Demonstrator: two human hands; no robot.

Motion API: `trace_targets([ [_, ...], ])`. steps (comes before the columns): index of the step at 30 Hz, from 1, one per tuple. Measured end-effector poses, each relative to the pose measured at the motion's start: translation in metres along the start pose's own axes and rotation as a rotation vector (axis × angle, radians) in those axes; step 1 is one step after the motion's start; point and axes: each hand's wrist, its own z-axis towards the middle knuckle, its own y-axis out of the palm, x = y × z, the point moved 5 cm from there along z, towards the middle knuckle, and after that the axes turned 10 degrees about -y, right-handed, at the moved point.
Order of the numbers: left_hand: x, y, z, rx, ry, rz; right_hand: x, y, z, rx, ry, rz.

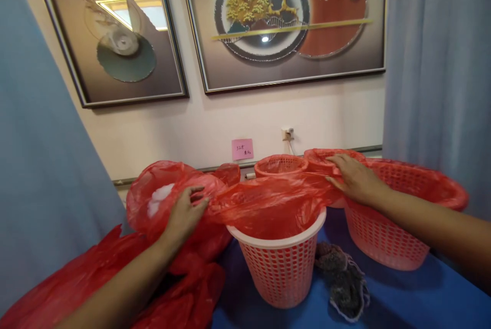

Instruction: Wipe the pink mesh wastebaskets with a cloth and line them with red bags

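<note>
A red plastic bag (268, 198) is stretched across the mouth of a pale perforated plastic basket (278, 267), with part of it hanging down inside. My left hand (187, 211) has its fingers curled at the bag's left end. At the opposite end, above the basket's right side, my right hand (355, 178) pinches the bag between thumb and fingers. The basket's front rim shows bare, while the raised bag hides the back rim. A crumpled grey cloth (343, 280) lies against the basket's lower right.
Red-lined baskets stand at the right (387, 237) and behind (282, 164). More red bags (92, 272) heap up at left, one holding something white (160, 198). Everything rests on a blue table surface (433, 298). The wall has a pink note (242, 149), a socket (287, 134) and framed pictures.
</note>
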Motion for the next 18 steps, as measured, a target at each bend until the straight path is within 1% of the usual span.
trace_targets([
  [1,0.007,-0.001,-0.009,0.041,0.092,0.013,-0.017,-0.007,0.002,0.059,-0.122,0.01],
  [2,0.017,0.0,-0.02,0.054,0.219,0.06,-0.035,-0.014,0.004,0.099,-0.238,0.031],
  [3,0.027,0.004,-0.031,0.038,0.354,0.124,-0.052,-0.018,0.005,0.108,-0.33,0.062],
  [4,0.036,0.009,-0.043,-0.003,0.475,0.201,-0.065,-0.02,0.006,0.08,-0.385,0.098],
  [5,0.044,0.016,-0.052,-0.055,0.564,0.286,-0.076,-0.02,0.007,0.029,-0.411,0.129],
  [6,0.049,0.023,-0.059,-0.112,0.602,0.37,-0.084,-0.018,0.008,-0.034,-0.416,0.151],
  [7,0.051,0.031,-0.061,-0.172,0.585,0.442,-0.089,-0.014,0.008,-0.101,-0.406,0.162],
  [9,0.053,0.044,-0.058,-0.282,0.483,0.563,-0.092,-0.007,0.01,-0.215,-0.37,0.161],
  [11,0.054,0.054,-0.05,-0.386,0.378,0.614,-0.089,0.0,0.012,-0.289,-0.329,0.149],
  [12,0.056,0.058,-0.046,-0.439,0.341,0.602,-0.087,0.001,0.014,-0.309,-0.312,0.147],
  [14,0.062,0.06,-0.043,-0.521,0.306,0.487,-0.083,0.001,0.014,-0.295,-0.295,0.154],
  [15,0.065,0.058,-0.043,-0.548,0.309,0.4,-0.083,-0.001,0.013,-0.256,-0.307,0.156],
  [16,0.068,0.055,-0.045,-0.558,0.327,0.317,-0.083,-0.004,0.011,-0.197,-0.336,0.152],
  [18,0.071,0.047,-0.053,-0.508,0.427,0.226,-0.086,-0.009,-0.001,-0.069,-0.428,0.118],
])
